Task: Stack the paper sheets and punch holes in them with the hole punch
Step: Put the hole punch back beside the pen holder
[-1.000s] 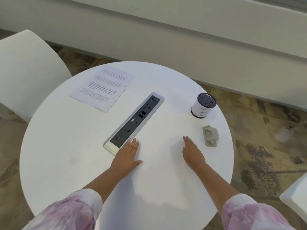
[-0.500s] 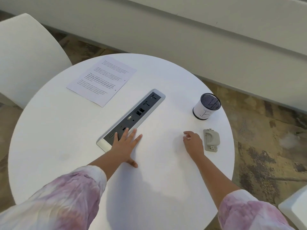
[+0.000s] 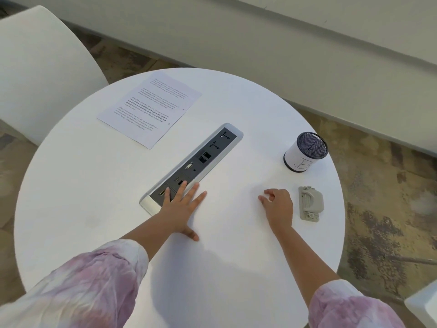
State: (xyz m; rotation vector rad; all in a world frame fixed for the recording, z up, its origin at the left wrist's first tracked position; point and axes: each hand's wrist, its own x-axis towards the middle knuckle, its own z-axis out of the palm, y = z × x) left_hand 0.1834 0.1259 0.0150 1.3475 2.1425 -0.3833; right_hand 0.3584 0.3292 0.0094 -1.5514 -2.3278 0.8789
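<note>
A printed paper sheet (image 3: 151, 107) lies flat at the far left of the round white table (image 3: 94, 185). A small grey hole punch (image 3: 310, 203) sits near the table's right edge. My left hand (image 3: 182, 205) rests flat on the table with fingers spread, its fingertips over the near end of the power strip. My right hand (image 3: 277, 207) lies just left of the hole punch, fingers curled loosely, holding nothing and apart from the punch.
A grey power and data socket strip (image 3: 196, 164) is set diagonally into the table's middle. A white cup with a black mesh top (image 3: 305, 152) stands beyond the hole punch. White chairs stand at the left (image 3: 40, 67) and lower right (image 3: 423, 306).
My left hand slid forward onto the socket strip and spread its fingers. My right hand's fingers curled in and it shifted closer to the hole punch.
</note>
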